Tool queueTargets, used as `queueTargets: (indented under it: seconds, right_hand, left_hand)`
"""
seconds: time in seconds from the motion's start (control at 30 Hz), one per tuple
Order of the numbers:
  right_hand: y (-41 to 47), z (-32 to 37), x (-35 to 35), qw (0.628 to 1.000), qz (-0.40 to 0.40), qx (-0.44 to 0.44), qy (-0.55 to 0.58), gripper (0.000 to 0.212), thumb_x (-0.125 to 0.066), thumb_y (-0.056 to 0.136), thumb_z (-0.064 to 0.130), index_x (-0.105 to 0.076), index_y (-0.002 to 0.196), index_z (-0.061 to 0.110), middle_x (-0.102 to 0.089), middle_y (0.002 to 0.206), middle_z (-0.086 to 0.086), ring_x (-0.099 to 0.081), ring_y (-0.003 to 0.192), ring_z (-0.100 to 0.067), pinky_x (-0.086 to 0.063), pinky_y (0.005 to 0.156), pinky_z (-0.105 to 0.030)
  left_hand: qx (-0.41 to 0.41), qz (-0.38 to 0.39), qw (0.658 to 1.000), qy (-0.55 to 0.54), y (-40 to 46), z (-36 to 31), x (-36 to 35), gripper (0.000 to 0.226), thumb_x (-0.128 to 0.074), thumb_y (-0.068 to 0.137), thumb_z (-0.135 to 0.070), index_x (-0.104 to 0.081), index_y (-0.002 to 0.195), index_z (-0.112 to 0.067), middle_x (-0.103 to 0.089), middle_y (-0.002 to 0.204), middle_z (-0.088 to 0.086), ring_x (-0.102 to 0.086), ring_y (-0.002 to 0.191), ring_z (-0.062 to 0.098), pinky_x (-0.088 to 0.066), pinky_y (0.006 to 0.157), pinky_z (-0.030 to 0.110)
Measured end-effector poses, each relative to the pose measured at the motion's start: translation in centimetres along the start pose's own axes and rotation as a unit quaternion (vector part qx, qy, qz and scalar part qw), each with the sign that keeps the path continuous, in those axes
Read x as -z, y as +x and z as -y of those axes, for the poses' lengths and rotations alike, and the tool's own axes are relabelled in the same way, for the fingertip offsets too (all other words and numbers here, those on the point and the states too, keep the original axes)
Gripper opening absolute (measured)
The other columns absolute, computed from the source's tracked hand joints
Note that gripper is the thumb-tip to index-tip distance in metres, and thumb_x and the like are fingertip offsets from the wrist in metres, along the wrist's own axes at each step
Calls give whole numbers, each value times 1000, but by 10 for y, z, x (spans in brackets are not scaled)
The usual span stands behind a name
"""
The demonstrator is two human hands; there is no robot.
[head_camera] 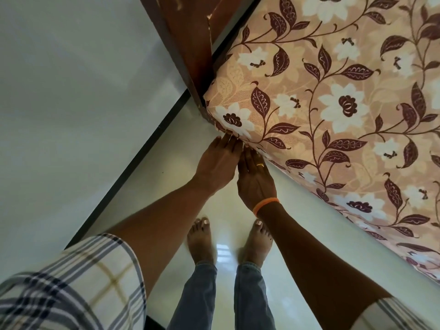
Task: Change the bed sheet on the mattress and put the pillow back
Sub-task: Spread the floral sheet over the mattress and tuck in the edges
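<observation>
**Tucking sheet at mattress corner**

Both hands, left hand point(217, 160) and right hand point(256, 177), reached under the corner hem of the floral sheet point(333, 110) covering the mattress; fingertips hidden, grip unclear. Risk: elastic hem could snap back off the corner if released early. Pillow not visible.

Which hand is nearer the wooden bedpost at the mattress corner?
Left. The left hand reaches the sheet edge at the corner, just below the bedpost. The right hand lies farther along the mattress side, away from the post.

Single head view, steep downward, close over mattress point(333, 103) corner, floor point(190, 186) below.
</observation>
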State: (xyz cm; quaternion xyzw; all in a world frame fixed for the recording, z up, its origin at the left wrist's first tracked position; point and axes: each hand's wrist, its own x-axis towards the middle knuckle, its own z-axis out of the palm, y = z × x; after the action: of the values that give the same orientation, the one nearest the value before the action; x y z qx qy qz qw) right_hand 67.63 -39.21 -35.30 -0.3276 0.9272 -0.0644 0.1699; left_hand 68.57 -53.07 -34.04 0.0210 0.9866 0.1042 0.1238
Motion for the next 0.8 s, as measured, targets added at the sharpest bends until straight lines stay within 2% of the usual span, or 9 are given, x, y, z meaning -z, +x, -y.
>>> queueTargets:
  seconds: [0.17, 0.3, 0.43, 0.5, 0.57, 0.63, 0.7, 0.77, 0.8]
  right_hand:
    - [10, -8, 4, 999, 38, -9, 20, 61, -58, 83, 2, -41, 141, -6, -52, 135, -30, -55, 119, -44, -51, 96, -50]
    - [38, -20, 15, 998, 35, -39, 20, 59, -58, 86, 3, -40, 143, 1, -58, 127, -26, -65, 94, -42, -58, 78, -47]
    - [68, -7, 28, 993, 62, -78, 58, 43, -56, 92, 17, -51, 134, 10, -63, 126, -14, -62, 110, -33, -51, 96, -42]
    - [59, -7, 28, 993, 102, -58, 31, 61, -56, 93, 21, -32, 148, 8, -49, 141, -16, -57, 118, -33, -47, 100, -39]
    - [45, -16, 27, 990, 131, -39, 44, 79, -56, 93, 22, -9, 155, 9, -23, 158, -16, -44, 132, -34, -38, 109, -40]
    - [33, -29, 22, 988, 143, -31, 54, 84, -56, 93, 21, -1, 155, 12, -5, 162, -11, -27, 144, -32, -29, 117, -41]
    - [21, -36, 18, 989, 136, -33, 52, 84, -56, 92, 20, -1, 155, 14, -3, 163, -10, -18, 148, -31, -26, 118, -43]
    - [2, -39, 16, 988, 118, -60, 79, 80, -56, 93, 19, -7, 155, 12, -8, 162, -11, -15, 148, -31, -27, 118, -43]
    - [-9, -41, 16, 987, 105, -81, 96, 77, -57, 93, 18, -13, 155, 11, -13, 161, -12, -18, 148, -31, -27, 118, -42]
  left_hand:
    - [-24, -15, 999, -17, 1, 9, -8, 64, -77, 78, -14, -54, 137, -2, -58, 136, 19, -53, 129, 35, -40, 108, 46]
    - [-16, 10, 1000, 3, 19, 17, -7, 76, -61, 89, -19, -24, 154, -6, -26, 160, 14, -19, 150, 29, -16, 121, 46]
    - [-10, 94, 995, 37, 37, 19, -3, 84, -58, 90, -29, -13, 157, -9, -16, 163, 13, -6, 152, 28, -9, 124, 43]
    - [-19, 139, 986, 89, 30, 21, -1, 91, -58, 90, -29, 1, 157, -9, 0, 165, 12, 4, 152, 28, -7, 124, 44]
    - [-15, 162, 981, 105, 26, 21, 4, 97, -61, 90, -28, 6, 157, -10, 6, 165, 12, 7, 152, 28, -6, 124, 43]
    - [-16, 157, 982, 104, 26, 16, 11, 91, -62, 90, -24, -3, 157, -8, -5, 164, 15, -5, 152, 30, -11, 123, 41]
    - [-37, 112, 987, 109, 28, 5, 18, 69, -60, 91, -19, -28, 151, -6, -36, 154, 17, -32, 144, 31, -25, 119, 39]
    - [-83, 88, 987, 105, 25, -11, 22, 40, -56, 91, -14, -51, 130, -8, -61, 127, 12, -56, 119, 28, -42, 101, 36]
    - [-104, 88, 986, 93, 22, -21, 21, 32, -56, 90, -12, -54, 122, -10, -64, 116, 10, -59, 108, 26, -46, 91, 35]
